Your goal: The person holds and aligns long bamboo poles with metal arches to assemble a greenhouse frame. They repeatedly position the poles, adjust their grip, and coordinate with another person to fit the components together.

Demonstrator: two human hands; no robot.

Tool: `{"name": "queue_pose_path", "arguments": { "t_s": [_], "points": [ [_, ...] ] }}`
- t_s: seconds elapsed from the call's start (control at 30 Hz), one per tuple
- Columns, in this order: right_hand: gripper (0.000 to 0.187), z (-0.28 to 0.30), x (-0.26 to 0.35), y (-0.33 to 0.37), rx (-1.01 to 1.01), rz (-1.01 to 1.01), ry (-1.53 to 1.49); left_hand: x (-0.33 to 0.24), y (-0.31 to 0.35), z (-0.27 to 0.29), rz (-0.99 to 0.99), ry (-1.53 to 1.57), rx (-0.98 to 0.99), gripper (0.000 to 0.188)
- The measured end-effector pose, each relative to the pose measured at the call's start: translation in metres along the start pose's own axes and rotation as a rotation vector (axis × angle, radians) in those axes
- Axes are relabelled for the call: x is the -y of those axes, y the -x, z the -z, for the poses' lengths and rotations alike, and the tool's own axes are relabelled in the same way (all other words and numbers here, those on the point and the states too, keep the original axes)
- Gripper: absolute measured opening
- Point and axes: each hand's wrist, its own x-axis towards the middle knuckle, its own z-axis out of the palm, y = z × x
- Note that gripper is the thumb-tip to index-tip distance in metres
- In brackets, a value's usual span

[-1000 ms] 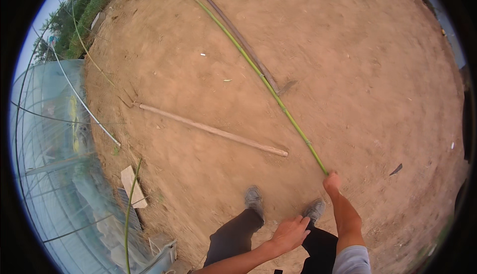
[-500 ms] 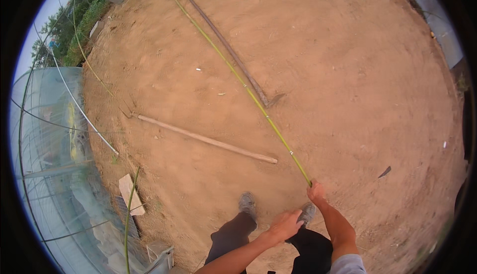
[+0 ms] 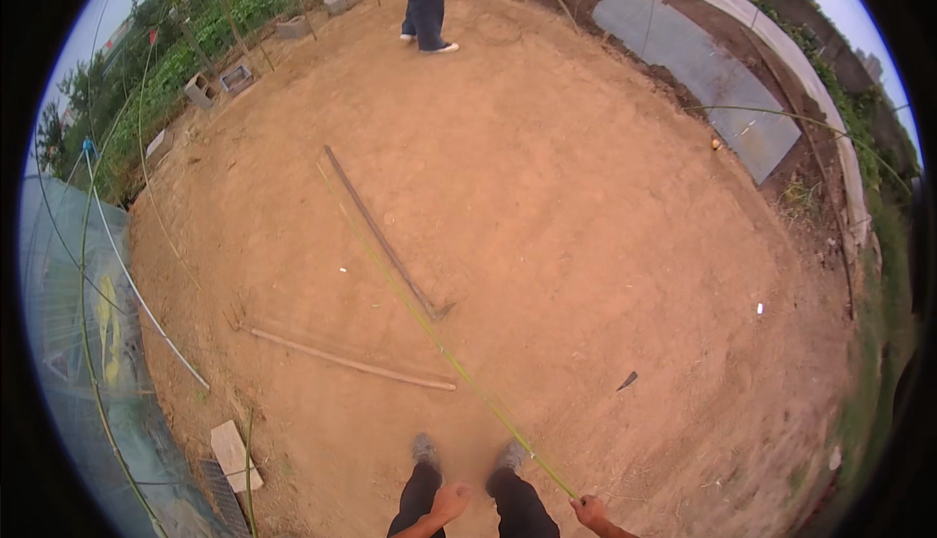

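My right hand [image 3: 589, 511], low and right of my feet, is closed round the near end of a long, thin yellow-green pole [image 3: 483, 396]. Several pale bands mark the pole, which slants away to the far left, with its far part beside a hoe [image 3: 379, 228] on the ground. Over my left leg is my left hand [image 3: 451, 502], apart from the pole; its fingers are too blurred to read. A fork [image 3: 346, 354] with a wooden handle and thin tines lies left of the pole.
Another person [image 3: 424, 1] stands at the far edge of the bare soil. A plastic-covered tunnel [image 3: 73, 343] with bent rods borders the left side. A grey sheet [image 3: 698, 74] lies at the far right. A small dark blade-shaped piece [image 3: 627, 381] and a board [image 3: 236, 455] are on the ground.
My view has tilted up, bringing the standing person and the grey sheet into sight. My left hand has moved away from my right, which still grips the pole.
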Motion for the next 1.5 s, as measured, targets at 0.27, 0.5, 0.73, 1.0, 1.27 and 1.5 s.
{"name": "queue_pose_path", "arguments": {
  "t_s": [0.27,0.5,0.73,1.0,1.27,1.5],
  "points": [
    [0.050,0.145,-0.014,0.108,0.044,0.001,-0.018,-0.121,-0.040,-0.014,-0.053,0.030,0.088,0.029],
    [0.025,0.327,0.093,0.127,-0.614,0.092,-0.162,-0.219,-0.117,-0.044,-0.174,0.425,0.075,0.022],
    [0.026,0.435,0.127,0.124,-0.637,0.023,-0.045,-0.381,-0.116,0.021,0.206,0.827,0.253,0.067],
    [0.032,0.570,0.145,0.091,-0.631,-0.129,0.078,-0.467,-0.279,0.054,0.373,1.062,0.228,0.074],
    [0.027,0.660,0.176,0.044,-0.908,0.000,0.072,-0.580,-0.387,0.106,0.490,1.316,-0.041,0.035],
    [0.031,0.743,0.132,-0.043,-0.955,0.016,0.123,-0.641,-0.460,0.104,0.515,1.279,0.047,0.021]
  ]
}}
